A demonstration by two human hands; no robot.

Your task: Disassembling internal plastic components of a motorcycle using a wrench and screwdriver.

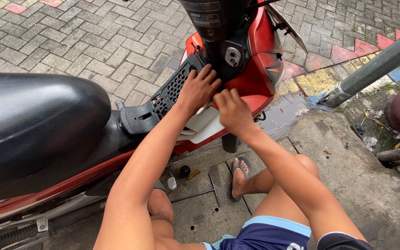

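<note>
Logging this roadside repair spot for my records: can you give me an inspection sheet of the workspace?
Surface: cracked concrete slab, puddle beside brick paving.
Job's things: red scooter; black perforated panel under left hand.
Clutter: T-handle wrench, yellow-handled screwdriver, small black part on the ground.
Hands: right hand pinches a slim metal tool at the panel.
Cables: nothing seen.
Surroundings: grey pole, litter.

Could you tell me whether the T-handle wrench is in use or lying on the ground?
Lying on the ground: the T-handle wrench rests flat on the concrete, apart from both hands.
</note>
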